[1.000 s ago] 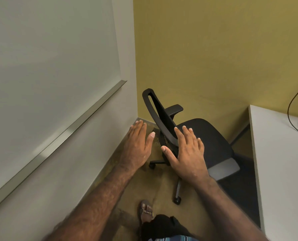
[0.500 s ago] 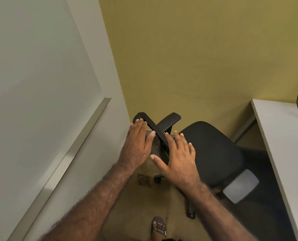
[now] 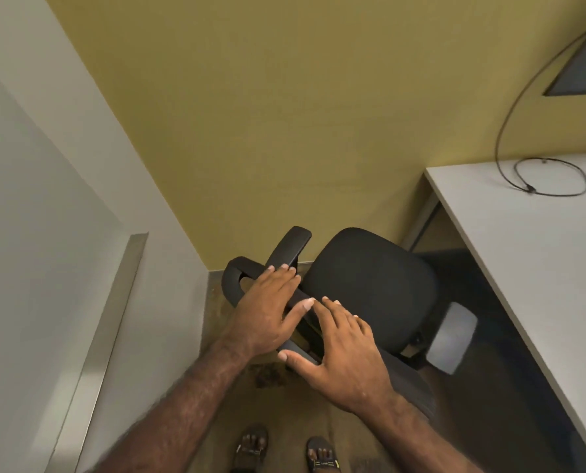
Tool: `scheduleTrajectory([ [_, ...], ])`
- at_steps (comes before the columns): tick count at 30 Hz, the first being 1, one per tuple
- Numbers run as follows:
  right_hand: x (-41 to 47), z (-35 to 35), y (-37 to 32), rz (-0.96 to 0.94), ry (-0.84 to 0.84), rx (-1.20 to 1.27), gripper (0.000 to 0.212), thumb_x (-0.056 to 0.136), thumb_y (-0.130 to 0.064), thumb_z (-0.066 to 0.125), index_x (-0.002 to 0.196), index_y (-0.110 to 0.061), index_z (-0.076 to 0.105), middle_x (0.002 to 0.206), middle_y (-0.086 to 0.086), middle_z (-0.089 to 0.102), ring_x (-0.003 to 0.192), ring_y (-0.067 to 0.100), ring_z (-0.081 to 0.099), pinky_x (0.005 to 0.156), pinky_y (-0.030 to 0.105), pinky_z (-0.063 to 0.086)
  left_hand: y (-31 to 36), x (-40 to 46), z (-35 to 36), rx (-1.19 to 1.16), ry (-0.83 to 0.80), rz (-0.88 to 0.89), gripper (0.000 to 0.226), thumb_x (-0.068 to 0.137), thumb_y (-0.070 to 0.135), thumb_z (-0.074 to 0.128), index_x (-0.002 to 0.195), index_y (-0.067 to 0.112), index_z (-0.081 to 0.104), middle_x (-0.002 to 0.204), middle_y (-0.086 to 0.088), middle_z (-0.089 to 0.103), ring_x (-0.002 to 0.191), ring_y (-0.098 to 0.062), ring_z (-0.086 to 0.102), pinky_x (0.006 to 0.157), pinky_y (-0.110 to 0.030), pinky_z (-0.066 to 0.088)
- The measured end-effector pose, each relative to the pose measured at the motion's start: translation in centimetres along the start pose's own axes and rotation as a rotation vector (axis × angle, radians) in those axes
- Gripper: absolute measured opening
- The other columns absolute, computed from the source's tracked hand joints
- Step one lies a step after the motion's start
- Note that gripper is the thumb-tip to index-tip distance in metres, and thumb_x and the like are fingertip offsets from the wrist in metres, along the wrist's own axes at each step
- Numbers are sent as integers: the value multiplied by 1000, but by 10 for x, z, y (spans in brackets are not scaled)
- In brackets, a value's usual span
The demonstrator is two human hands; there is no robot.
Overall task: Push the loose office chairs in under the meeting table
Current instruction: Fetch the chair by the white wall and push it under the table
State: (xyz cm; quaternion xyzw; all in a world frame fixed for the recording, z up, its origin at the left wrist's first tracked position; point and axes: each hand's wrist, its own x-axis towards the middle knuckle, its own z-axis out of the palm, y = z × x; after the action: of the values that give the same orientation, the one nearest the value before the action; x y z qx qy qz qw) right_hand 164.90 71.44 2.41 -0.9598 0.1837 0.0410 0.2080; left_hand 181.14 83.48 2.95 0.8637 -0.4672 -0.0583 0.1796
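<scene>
In the head view, a black office chair (image 3: 370, 285) stands in the corner of the room, near the yellow wall (image 3: 284, 114) and the grey wall (image 3: 46, 233). Its seat points toward the white meeting table (image 3: 540, 250) on the right. The seat is close to the table's near edge, and a light grey part of the chair sits just under that edge.

The left hand (image 3: 267, 308) lies flat on the top bar of the chair's backrest (image 3: 232, 278). Its fingers are straight and spread a little, and they hold nothing. The thumb reaches out to the right along the bar.

The right hand (image 3: 342, 353) is open too, with straight fingers. It rests against the backrest just beside the left hand. Its fingertips nearly touch the left thumb. It does not grip anything.

One black armrest (image 3: 290, 245) sticks up behind the left hand.

A black cable (image 3: 551, 175) lies in a loop on the table.

Two feet in sandals (image 3: 250, 445) stand on the brown floor (image 3: 278, 397) below the arms.
</scene>
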Motion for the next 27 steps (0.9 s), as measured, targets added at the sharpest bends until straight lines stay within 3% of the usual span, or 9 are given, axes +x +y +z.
scheduleTrajectory([
  [2, 0, -1, -8, 87, -1, 4, 113, 86, -104, 23, 173, -32, 16, 181, -6, 19, 166, 14, 15, 134, 44, 13, -10, 12, 0, 37, -97, 107, 70, 109, 63, 32, 160, 17, 45, 169, 1, 39, 159, -12, 23, 123, -19, -7],
  [7, -2, -1, -22, 227, 8, 8, 112, 78, -110, 23, 165, -41, 33, 167, -17, 43, 152, 8, 40, 125, 39, 33, -24, 18, -1, 71, -199, 222, 100, 95, 82, -1, 150, 22, 58, 155, 6, 58, 150, -8, 41, 129, -27, 8],
  [14, -5, -4, -32, 410, 9, 69, 119, 66, -115, 32, 161, -43, 41, 161, -22, 49, 145, 7, 47, 117, 40, 42, -32, 27, 0, 81, -203, 326, 77, 100, 73, 23, 138, 24, 68, 136, 8, 70, 132, -7, 58, 127, -31, 23],
  [22, -20, -3, -15, 500, -62, 131, 128, 60, -117, 37, 165, -44, 36, 168, -17, 45, 153, 11, 43, 125, 46, 36, -19, 21, 13, 80, -130, 418, 66, 101, 67, 35, 111, 20, 81, 104, 5, 79, 103, -10, 71, 116, -33, 41],
  [27, -37, -2, 0, 553, -84, 103, 129, 61, -115, 41, 168, -45, 28, 174, -15, 36, 163, 17, 27, 132, 52, 23, 4, 18, 17, 104, -149, 429, 68, 99, 71, 35, 93, 21, 81, 83, 6, 75, 81, -11, 68, 86, -34, 57],
])
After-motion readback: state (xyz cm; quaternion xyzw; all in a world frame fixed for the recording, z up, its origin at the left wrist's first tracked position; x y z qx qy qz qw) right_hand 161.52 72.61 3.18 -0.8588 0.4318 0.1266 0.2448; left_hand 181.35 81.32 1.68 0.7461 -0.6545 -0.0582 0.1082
